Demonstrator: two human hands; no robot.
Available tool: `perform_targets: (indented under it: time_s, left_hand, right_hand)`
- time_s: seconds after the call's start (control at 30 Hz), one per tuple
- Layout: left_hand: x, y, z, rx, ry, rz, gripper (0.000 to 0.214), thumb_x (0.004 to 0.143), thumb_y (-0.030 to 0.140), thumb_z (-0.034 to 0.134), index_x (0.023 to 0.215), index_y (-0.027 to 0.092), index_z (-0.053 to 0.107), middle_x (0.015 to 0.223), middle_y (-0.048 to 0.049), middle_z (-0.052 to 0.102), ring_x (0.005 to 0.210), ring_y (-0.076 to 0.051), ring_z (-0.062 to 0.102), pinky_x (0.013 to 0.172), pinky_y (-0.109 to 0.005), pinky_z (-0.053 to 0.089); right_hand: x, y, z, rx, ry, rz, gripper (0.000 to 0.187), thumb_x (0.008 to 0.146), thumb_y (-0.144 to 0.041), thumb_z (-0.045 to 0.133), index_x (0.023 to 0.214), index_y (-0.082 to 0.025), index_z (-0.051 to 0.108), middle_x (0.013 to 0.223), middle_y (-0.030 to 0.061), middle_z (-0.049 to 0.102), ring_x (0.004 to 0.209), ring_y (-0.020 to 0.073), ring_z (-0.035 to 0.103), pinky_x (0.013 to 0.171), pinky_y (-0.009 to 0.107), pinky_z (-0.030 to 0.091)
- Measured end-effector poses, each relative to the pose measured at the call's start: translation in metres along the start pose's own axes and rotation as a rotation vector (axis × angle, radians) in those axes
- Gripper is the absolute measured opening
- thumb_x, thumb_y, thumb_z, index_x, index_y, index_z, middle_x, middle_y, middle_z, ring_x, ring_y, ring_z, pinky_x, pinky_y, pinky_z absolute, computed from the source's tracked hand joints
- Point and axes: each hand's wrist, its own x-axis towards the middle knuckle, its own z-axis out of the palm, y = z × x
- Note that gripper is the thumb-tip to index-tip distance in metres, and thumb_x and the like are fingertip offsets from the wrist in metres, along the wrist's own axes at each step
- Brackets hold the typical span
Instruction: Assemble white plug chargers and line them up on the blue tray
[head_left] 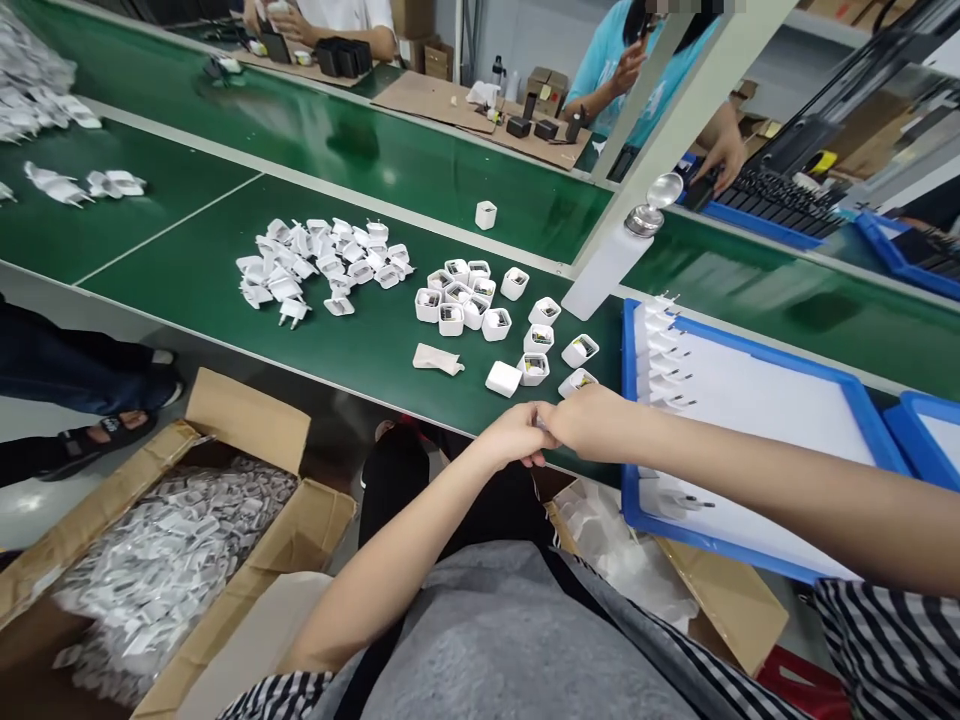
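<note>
Both my hands meet at the near edge of the green bench. My left hand is closed, its fingertips against my right hand, which is closed too. A sliver of something pale shows between them, but its kind is hidden. Just beyond lie a closed white block and open white charger housings with small parts inside. Several more filled housings stand grouped farther back. To their left is a loose pile of white plug covers with pins. A pale crumpled strip lies nearer me.
At right, a blue-rimmed tray holds a row of white plugs. A white bottle with a metal lid stands by a post. Cardboard boxes of white parts sit below. Two people work across the bench.
</note>
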Motion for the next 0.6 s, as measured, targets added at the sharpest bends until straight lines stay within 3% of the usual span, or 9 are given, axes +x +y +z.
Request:
perform_targets:
  time_s: [0.2,0.37,0.6]
  left_hand:
    - [-0.001,-0.01,0.014,-0.296,0.179,0.035,0.024,0.052,0.0,0.044,0.071,0.014,0.046,0.039,0.0094,0.042,0.029,-0.005,0.044,0.027,-0.012,0.027]
    - [0.0,-0.011,0.014,-0.374,0.171,0.028,0.018,0.05,0.0,0.046,0.063,0.014,0.046,0.037,0.0091,0.042,0.027,-0.005,0.044,0.025,-0.012,0.026]
    - [-0.001,-0.014,0.012,-0.296,0.189,0.139,0.02,0.054,0.007,0.053,0.072,0.014,0.049,0.048,0.0076,0.05,0.029,-0.004,0.044,0.027,-0.013,0.028]
  right_hand:
    - [-0.003,-0.005,0.003,0.072,0.043,0.03,0.024,0.074,-0.007,0.038,0.091,-0.006,0.054,0.067,0.0129,0.062,0.065,0.0187,0.057,0.051,0.025,0.034]
    - [-0.001,0.0,0.0,0.082,-0.013,-0.011,0.033,0.07,-0.005,0.04,0.102,-0.006,0.049,0.069,0.0113,0.062,0.062,0.0187,0.057,0.048,0.024,0.031]
    - [0.003,0.013,-0.001,0.109,-0.058,-0.121,0.043,0.066,-0.007,0.043,0.109,-0.006,0.043,0.068,0.0089,0.06,0.059,0.0184,0.055,0.042,0.022,0.026]
